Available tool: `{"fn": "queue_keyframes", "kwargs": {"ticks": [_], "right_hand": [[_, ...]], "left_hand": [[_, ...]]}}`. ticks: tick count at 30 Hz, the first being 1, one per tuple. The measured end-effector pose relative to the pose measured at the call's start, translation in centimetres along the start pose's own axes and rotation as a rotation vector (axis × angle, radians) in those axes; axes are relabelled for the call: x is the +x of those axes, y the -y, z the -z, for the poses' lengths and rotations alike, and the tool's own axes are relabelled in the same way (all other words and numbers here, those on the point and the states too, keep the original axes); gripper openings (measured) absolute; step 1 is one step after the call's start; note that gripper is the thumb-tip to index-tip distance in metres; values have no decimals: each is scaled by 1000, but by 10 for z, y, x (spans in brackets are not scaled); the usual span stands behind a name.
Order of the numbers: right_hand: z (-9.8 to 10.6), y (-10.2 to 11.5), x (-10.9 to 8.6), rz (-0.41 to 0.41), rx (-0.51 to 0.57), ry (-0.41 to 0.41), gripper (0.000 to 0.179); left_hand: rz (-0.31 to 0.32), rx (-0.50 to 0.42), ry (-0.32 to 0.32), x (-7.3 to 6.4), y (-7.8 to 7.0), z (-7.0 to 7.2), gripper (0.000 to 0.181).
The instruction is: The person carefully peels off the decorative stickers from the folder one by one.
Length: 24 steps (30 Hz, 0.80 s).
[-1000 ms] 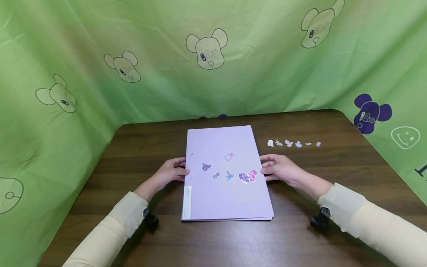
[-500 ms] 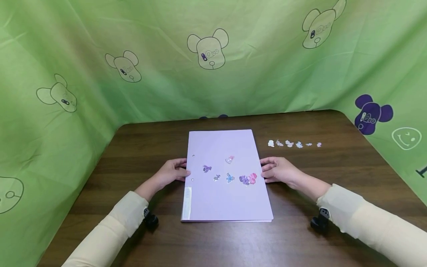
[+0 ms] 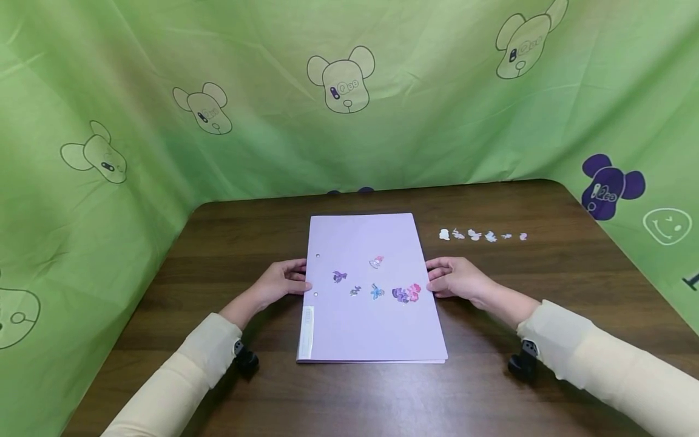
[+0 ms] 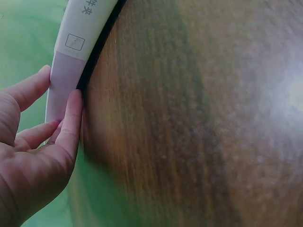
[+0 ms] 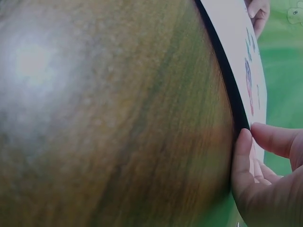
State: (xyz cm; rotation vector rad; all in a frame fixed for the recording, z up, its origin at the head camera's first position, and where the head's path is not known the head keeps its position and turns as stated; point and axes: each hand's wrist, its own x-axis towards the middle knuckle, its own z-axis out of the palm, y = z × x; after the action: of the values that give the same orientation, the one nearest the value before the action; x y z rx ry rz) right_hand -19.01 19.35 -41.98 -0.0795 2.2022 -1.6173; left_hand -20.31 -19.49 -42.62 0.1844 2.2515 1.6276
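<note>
While left wrist shows lettering (image 4: 88, 8) on the folder (image 4: 67, 78), head shows stickers (image 3: 377, 292).

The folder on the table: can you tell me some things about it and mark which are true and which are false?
1. The left hand touches the folder. True.
2. Only one hand touches it. False: the right hand touches it too.
3. Six small pieces lie in a row to the folder's right. True.
4. The folder is bright red. False: it is pale purple.
5. The cloth behind the table is green. True.
</note>
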Motion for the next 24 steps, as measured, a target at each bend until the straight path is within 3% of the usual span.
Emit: {"fn": "queue_keyframes", "kwargs": {"ticks": [5,14,24], "right_hand": [[2,0,2,-4,-31,-14,55],[8,-2,7,-35,14,12,56],[6,4,6,-20,-101,-6,53]], "left_hand": [[5,-19,3,-1,0,2,65],[5,9,12,2,4,8,61],[-10,42,23,2,4,9,61]]}}
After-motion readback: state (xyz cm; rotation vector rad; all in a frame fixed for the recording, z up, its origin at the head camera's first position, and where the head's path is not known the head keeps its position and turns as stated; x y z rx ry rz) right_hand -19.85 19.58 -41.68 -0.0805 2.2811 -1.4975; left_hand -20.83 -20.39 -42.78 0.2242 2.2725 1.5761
